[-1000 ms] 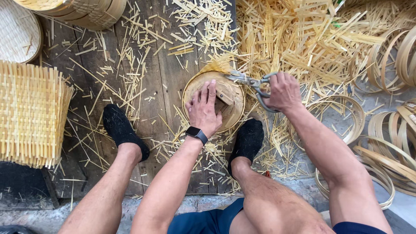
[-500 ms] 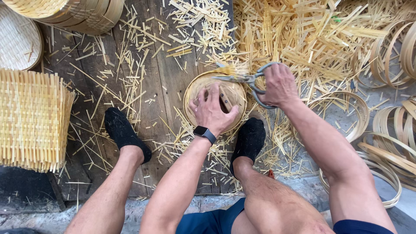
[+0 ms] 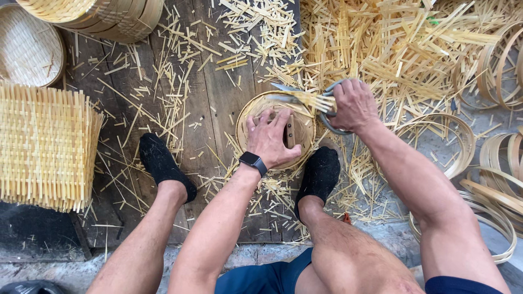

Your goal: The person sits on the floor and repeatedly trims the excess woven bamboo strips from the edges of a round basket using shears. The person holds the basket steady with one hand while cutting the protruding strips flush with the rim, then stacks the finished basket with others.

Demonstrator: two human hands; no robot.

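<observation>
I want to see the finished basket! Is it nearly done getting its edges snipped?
Partly. The left hand presses the small round woven bamboo basket flat on the boards. The right hand works grey metal shears at its far rim, where a tuft of strip ends pokes out. The near rim is hidden. Finished-looking baskets are stacked top left.

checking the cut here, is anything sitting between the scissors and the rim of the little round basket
Nothing visible does. The right hand holds the scissors with the blades already at the far rim of the small round basket, biting into protruding strips. The left hand presses on the basket's middle, short of the blades.
</observation>
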